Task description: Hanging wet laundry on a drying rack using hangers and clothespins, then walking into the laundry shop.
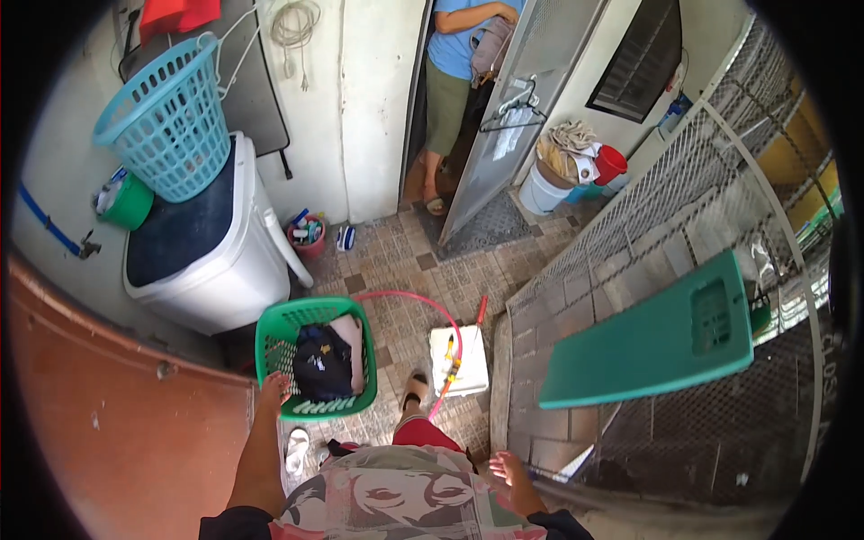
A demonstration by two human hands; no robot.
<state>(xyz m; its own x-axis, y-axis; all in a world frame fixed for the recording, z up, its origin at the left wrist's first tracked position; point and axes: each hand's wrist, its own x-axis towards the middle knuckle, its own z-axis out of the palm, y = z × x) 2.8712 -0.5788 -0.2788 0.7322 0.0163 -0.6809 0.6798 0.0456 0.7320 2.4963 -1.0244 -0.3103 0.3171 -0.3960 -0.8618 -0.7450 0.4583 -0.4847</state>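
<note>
A green plastic laundry basket stands before me, holding dark clothes and a pale pink cloth. My left hand is at the basket's left rim; whether its fingers grip the rim is unclear. Low on the right, my right hand is held away from my body with its fingers apart and nothing in it. A white square lid or box lies on the tiles right of the basket, with a pink hose and its yellow nozzle fitting across it.
A washing machine at the left bears a blue laundry basket. Another person stands in the doorway behind a metal screen door. Mesh fencing and a green ironing-board-like panel stand at the right. White sandals lie near my feet.
</note>
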